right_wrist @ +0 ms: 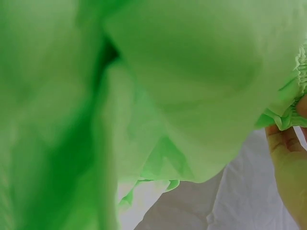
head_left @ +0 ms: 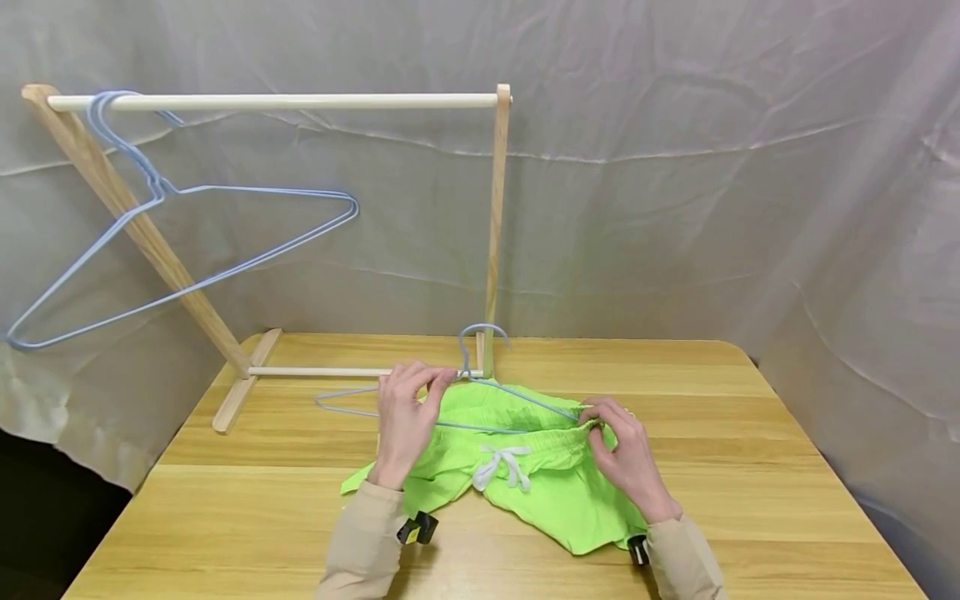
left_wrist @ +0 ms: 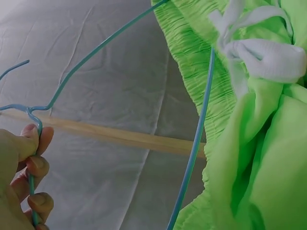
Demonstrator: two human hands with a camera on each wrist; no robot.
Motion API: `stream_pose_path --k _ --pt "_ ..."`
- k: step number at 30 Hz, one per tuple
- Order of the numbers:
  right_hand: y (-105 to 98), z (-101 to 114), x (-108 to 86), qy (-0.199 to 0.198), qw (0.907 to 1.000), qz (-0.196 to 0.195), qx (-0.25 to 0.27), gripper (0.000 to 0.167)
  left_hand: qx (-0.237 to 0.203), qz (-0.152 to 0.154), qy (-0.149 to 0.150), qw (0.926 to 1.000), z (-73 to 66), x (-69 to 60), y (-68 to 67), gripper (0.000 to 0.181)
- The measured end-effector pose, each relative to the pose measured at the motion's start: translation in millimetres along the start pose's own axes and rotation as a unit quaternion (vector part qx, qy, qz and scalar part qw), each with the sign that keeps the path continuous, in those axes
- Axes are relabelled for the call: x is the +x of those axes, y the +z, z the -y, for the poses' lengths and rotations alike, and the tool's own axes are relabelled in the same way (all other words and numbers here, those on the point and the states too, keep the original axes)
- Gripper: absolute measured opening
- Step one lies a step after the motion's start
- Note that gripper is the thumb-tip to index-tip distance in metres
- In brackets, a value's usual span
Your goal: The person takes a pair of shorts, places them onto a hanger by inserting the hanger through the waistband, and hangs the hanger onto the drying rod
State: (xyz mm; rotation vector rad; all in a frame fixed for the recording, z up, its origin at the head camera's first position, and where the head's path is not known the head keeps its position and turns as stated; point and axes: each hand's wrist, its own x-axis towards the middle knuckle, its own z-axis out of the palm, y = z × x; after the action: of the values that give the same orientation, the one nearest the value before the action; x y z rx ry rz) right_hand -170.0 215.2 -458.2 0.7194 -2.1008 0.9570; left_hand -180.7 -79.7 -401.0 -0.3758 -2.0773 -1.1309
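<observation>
Lime-green fabric shorts with a white drawstring are spread on the wood-grain worktop, their gathered waistband pinched by the right hand. A blue wire hanger, partly inside, is gripped near its neck by the left hand; the waistband is best held wide.

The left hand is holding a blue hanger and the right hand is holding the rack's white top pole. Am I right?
Not quite: the right hand isn't on the white top pole. The head view shows it gripping the green shorts at the waistband. The left hand does hold a blue hanger.
</observation>
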Motion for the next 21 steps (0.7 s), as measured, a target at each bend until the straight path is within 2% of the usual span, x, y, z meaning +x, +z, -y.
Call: stream_pose_path --k 6,11,14,21 --pt "0.8 0.8 1.3 -0.018 0.9995 -0.017 0.020 0.041 -0.024 0.057 0.001 0.9981 -4.1 -2.5 1.0 0.010" --pt "1.4 0.9 2.8 -0.026 0.9991 -0.029 0.017 0.041 -0.040 0.100 0.021 0.9939 -6.9 -2.8 0.4 0.010" --pt "1.8 0.4 3.2 -0.025 0.9990 -0.034 0.015 0.041 -0.051 0.115 0.029 0.9917 -7.3 -3.8 1.7 0.010" --pt "1.5 3.5 5.3 -0.032 0.9985 -0.040 0.018 0.040 -0.066 0.133 0.024 0.9886 -11.5 -7.0 7.2 0.009"
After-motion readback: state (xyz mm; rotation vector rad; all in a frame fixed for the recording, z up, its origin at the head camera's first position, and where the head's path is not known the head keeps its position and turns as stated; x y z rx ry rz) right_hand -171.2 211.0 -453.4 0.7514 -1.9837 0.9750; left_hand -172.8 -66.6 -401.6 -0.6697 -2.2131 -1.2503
